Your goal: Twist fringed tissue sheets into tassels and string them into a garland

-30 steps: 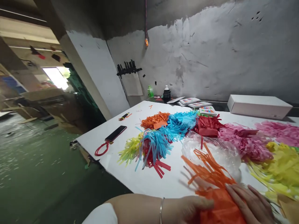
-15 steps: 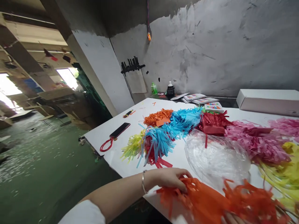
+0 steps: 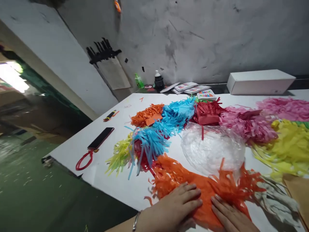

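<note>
One white tabletop [image 3: 96, 170], set against a grey wall [image 3: 193, 48], carries a spread of fringed paper — yellow paper [image 3: 285, 145] and pink paper [image 3: 251, 122] at right, blue paper [image 3: 178, 109] and dark red paper [image 3: 207, 112] toward the middle. A long white box [image 3: 260, 83] sits near the wall. At the near side of the table, the orange fringed paper [image 3: 193, 177] lies under both hands, its cut strips fanning out at either end, just in front of a clear plastic bundle [image 3: 210, 148]. The left hand [image 3: 177, 203] rests palm down on it, fingers extended and slightly parted; the right hand [image 3: 229, 214] lies flat beside it, fingers straight and close together — neither is clenched. At left lies a dark phone [image 3: 100, 138], its red cord [image 3: 84, 161] looped at the near end. Smaller are a green bottle [image 3: 138, 80] by the wall, a black-and-yellow tool [image 3: 109, 115] beyond the phone and a silver bracelet [image 3: 135, 220] on the left wrist.
</note>
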Available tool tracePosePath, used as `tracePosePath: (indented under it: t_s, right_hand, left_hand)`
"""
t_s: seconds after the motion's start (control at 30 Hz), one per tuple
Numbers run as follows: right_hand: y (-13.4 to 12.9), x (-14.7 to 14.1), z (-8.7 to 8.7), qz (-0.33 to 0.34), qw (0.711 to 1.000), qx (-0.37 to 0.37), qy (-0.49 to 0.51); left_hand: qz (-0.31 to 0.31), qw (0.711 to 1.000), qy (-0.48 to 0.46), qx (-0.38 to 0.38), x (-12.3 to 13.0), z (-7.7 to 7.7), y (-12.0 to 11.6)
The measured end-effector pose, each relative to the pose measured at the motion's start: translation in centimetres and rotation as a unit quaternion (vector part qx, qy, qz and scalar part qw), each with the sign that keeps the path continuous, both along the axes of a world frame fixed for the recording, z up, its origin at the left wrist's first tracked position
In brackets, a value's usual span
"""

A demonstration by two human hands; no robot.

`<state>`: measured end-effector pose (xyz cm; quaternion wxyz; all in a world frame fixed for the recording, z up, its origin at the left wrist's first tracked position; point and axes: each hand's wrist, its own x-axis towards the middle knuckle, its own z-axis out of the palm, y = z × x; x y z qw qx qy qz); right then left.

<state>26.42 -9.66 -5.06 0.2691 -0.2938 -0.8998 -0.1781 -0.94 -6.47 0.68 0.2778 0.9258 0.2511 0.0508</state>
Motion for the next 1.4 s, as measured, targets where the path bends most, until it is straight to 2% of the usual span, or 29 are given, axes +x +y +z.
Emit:
tracePosePath:
  t_s: [0.07,0.17,0.3,0.47,0.87,1.0,1.13,1.23,1.4]
  right_hand:
    - [-0.7,0.0,0.8,-0.035,0.999,-0.006,-0.009]
    - [-1.4,-0.8,1.9,-0.052,0.998,-0.017,0.015]
    - [-1.9,-1.2,2.8,-0.063,0.993,-0.085,0.057]
    - [-2.6,-0.3,2.3,-0.066,0.984,-0.157,0.051]
    - [-3.5,0.6,2.0,-0.054,0.974,-0.203,0.082]
    - [-3.6,0.7,1.7,-0.061,0.961,-0.240,0.123]
    - [-3.7,0.5,2.0,-0.096,0.938,-0.280,0.179]
    - [-3.7,-0.1,2.4,-0.116,0.940,-0.268,0.174]
    - [-3.2,-1.8,2.8,-0.107,0.972,-0.158,0.135]
  left_hand:
    - [0.024,1.000,-0.009,0.003,-0.5,-0.3,0.0]
    - [0.047,0.998,-0.038,0.015,-0.8,-0.6,-0.2]
    - [0.048,0.997,-0.064,0.013,-0.8,-0.9,-0.2]
    - [0.061,0.995,-0.077,-0.015,-0.9,-0.9,-0.2]
    - [0.063,0.994,-0.086,-0.030,-0.9,-0.7,-0.1]
    - [0.067,0.994,-0.082,-0.033,-0.9,-0.5,-0.1]
    - [0.073,0.994,-0.077,-0.024,-0.6,-0.2,-0.2]
    - [0.090,0.993,-0.080,-0.007,0.1,-0.1,-0.2]
    - [0.104,0.990,-0.098,0.022,0.8,-0.3,-0.2]
